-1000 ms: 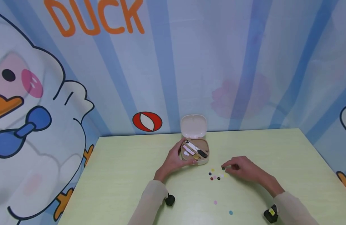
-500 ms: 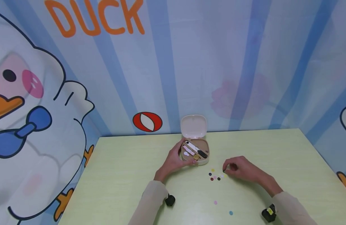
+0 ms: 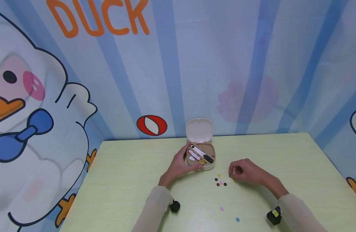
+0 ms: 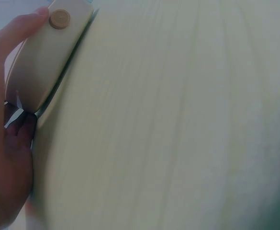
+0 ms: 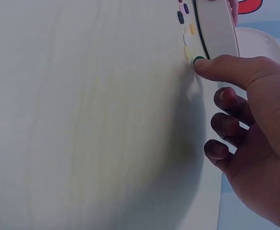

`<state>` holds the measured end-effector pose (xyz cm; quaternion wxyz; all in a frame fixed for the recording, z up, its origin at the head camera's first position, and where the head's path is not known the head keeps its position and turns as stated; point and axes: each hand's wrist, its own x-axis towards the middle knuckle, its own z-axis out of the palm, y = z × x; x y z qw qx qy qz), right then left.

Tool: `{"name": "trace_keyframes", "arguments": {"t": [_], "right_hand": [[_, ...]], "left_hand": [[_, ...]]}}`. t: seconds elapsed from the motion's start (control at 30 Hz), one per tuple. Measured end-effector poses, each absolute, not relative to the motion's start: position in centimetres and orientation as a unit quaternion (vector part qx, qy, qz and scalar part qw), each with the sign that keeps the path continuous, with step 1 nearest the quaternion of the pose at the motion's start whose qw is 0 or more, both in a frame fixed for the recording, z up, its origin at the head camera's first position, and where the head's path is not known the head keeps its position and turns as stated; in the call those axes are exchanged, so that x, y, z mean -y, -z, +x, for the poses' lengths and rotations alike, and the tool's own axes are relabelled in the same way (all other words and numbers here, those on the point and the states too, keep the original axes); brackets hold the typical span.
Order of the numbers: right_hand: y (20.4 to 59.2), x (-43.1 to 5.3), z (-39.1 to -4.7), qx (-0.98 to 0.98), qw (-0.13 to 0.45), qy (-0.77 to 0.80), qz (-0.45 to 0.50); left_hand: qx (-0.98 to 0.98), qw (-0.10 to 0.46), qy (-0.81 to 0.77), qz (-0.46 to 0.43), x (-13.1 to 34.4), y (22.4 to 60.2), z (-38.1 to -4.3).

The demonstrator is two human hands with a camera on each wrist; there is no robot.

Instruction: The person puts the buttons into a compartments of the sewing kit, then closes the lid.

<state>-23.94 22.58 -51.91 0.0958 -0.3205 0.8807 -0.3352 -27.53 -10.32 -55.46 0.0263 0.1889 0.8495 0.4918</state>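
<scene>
My left hand (image 3: 179, 165) grips the left side of a small beige case (image 3: 210, 167), its thumb along the front wall. The pinkish lid (image 3: 199, 130) stands raised at the back. Inside lie a white-and-black stick-shaped tool (image 3: 201, 153), a pale pink stick (image 3: 194, 155) and a gold round piece (image 3: 201, 161). Right of the case, my right hand (image 3: 248, 172) pinches a dark green button (image 5: 198, 61) between thumb and forefinger, low over the table. Several small buttons lie beside it, among them a red button (image 3: 218, 184) and a black button (image 3: 225, 184).
Nearer the front of the table (image 3: 131, 180) lie a pink button (image 3: 221, 209) and a blue button (image 3: 237, 219). A printed curtain (image 3: 201, 64) hangs right behind the table's back edge. Black wrist cameras sit under both sleeves.
The green button, visible at the right fingertips a second ago, is now mostly covered by them. The right hand and wrist have shifted slightly; the left hand and case stay in place.
</scene>
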Motion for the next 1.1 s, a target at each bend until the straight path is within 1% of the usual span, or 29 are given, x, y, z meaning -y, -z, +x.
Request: {"name": "trace_keyframes", "arguments": {"t": [0.53, 0.87, 1.1], "right_hand": [[49.3, -20.4, -27.7, -0.873, 0.08, 0.367, -0.312], [49.5, -18.2, -29.6, -0.87, 0.074, 0.388, -0.294], [49.5, -17.3, -30.4, -0.885, 0.068, 0.358, -0.289]], "left_hand": [[-0.844, 0.022, -0.5, 0.193, 10.4, 55.5, -27.5], [-0.847, 0.025, -0.497, 0.188, 10.3, 55.4, -27.5], [-0.843, 0.024, -0.504, 0.189, 10.4, 55.9, -27.7]]}}
